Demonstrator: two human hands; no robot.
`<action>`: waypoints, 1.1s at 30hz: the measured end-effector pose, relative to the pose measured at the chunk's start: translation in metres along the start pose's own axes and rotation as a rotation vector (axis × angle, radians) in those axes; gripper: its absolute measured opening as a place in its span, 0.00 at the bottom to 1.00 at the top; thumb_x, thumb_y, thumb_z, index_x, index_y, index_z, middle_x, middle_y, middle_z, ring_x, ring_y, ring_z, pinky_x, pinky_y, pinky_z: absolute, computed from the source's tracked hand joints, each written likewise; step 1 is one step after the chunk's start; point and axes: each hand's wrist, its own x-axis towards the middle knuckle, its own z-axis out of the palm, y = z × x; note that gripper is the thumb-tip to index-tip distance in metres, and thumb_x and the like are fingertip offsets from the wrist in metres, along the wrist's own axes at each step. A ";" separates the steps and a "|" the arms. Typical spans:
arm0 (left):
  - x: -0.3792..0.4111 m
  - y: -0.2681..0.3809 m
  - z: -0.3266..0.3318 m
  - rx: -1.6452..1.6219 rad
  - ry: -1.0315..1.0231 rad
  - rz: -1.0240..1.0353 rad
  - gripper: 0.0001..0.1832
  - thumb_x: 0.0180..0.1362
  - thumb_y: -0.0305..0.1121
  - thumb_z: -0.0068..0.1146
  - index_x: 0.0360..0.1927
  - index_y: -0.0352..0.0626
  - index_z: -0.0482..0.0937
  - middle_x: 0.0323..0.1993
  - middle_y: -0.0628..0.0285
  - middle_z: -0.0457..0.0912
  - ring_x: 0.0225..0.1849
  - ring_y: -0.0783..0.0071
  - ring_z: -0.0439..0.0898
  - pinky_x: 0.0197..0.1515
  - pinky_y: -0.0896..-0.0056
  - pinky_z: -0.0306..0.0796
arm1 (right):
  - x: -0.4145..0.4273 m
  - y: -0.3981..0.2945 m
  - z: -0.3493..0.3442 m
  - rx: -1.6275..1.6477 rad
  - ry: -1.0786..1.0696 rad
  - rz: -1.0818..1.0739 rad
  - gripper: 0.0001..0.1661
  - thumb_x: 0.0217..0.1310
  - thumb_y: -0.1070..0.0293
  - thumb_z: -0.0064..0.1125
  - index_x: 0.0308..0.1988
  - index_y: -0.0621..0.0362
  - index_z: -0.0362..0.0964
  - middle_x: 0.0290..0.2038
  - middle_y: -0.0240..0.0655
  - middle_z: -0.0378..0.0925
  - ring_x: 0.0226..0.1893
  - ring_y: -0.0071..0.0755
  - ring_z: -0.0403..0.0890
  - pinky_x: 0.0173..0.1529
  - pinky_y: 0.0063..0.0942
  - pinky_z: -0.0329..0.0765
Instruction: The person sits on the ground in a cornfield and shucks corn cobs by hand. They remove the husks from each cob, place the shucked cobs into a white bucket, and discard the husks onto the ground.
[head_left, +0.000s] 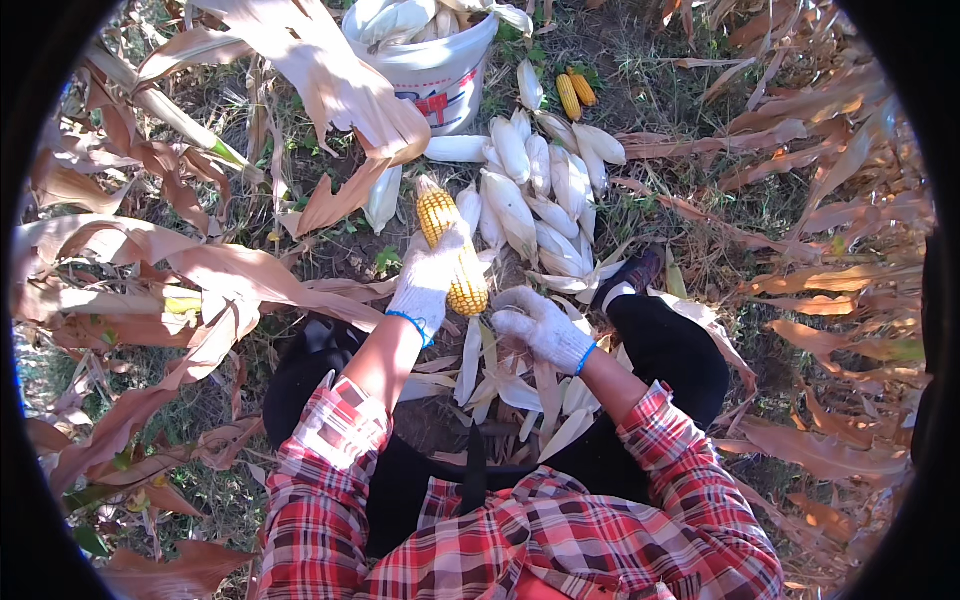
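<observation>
My left hand (429, 271), in a white knit glove with a blue cuff, is closed around the middle of a bare yellow corn cob (467, 285). The cob slants from upper left to lower right. Just right of its lower end is my right hand (538, 328), gloved the same way, its fingers bent; nothing is seen in it, though its palm side is partly hidden. Beyond both hands lies a pile of corn ears in pale husks (510, 206). Stripped husks (517, 391) are scattered on the ground between my legs.
A white plastic bucket (450, 86) full of husked-over ears stands at the top. Two bare yellow cobs (568, 96) lie right of it. Dry corn leaves (217, 270) reach in from the left, one partly in front of the bucket. More dry stalks and leaves (832, 281) line the right.
</observation>
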 end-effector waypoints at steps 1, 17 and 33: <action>-0.001 -0.001 -0.004 0.115 -0.074 -0.030 0.17 0.65 0.37 0.57 0.52 0.36 0.74 0.40 0.59 0.80 0.37 0.68 0.84 0.37 0.68 0.79 | 0.006 -0.003 0.002 0.052 0.051 -0.159 0.36 0.60 0.49 0.63 0.58 0.64 0.65 0.32 0.37 0.76 0.28 0.25 0.76 0.35 0.26 0.75; -0.012 0.000 0.013 0.899 -0.341 0.216 0.09 0.59 0.33 0.59 0.40 0.41 0.79 0.35 0.53 0.82 0.41 0.61 0.82 0.47 0.65 0.73 | 0.120 -0.027 -0.140 0.580 0.439 -0.055 0.21 0.64 0.55 0.60 0.46 0.61 0.75 0.32 0.28 0.79 0.27 0.22 0.77 0.32 0.24 0.76; -0.021 0.004 0.023 1.205 -0.229 0.438 0.36 0.52 0.45 0.67 0.62 0.40 0.69 0.59 0.48 0.72 0.60 0.53 0.73 0.61 0.59 0.68 | 0.060 -0.043 -0.006 0.746 0.156 -0.167 0.42 0.68 0.29 0.37 0.44 0.60 0.74 0.36 0.36 0.78 0.36 0.34 0.78 0.47 0.33 0.76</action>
